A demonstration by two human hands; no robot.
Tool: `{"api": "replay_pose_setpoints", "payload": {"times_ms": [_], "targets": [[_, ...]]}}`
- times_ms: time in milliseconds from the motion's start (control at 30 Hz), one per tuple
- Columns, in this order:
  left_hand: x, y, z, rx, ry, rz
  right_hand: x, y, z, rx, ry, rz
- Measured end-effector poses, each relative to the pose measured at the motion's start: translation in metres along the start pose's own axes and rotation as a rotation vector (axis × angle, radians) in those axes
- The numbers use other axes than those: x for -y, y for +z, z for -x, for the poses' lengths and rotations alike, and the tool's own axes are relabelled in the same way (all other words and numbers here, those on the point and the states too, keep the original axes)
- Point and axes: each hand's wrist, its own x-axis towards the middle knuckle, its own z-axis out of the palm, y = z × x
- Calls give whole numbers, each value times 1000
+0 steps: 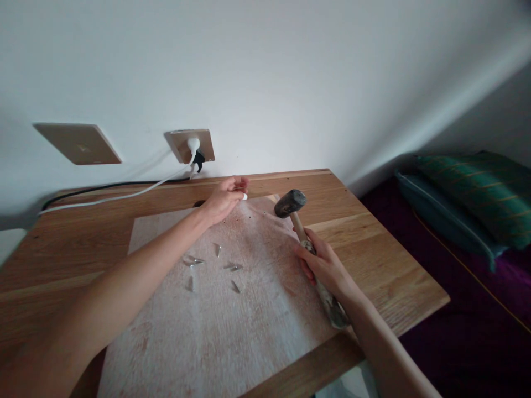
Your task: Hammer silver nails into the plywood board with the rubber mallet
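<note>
My right hand [321, 258] is wrapped around the wooden handle of a mallet [290, 203], whose dark, worn head is raised over the right part of a pale, wood-grained board [186, 331]. Near the board's far edge, my left hand [226, 199] has its thumb and fingers pinched together. Something small and white shows at the thumb tip, too small to name. Several small shiny metal pieces [235, 287] lie scattered on the board, nearer to me than my left hand. A few dark little holes or marks dot the board beside that hand.
The board lies on a wooden table [373, 249] against a white wall. A wall socket [203, 145] holds a white plug; white and black cables [124, 198] run left along the table's back. To the right are pillows [477, 193] on a purple cover [431, 249].
</note>
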Motion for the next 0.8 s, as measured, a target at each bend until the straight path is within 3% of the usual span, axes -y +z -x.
{"api": "replay_pose_setpoints", "payload": {"times_ms": [800], "targets": [[-3,3,4,10,-41,19,-3,0,0,8,0,-23]]}}
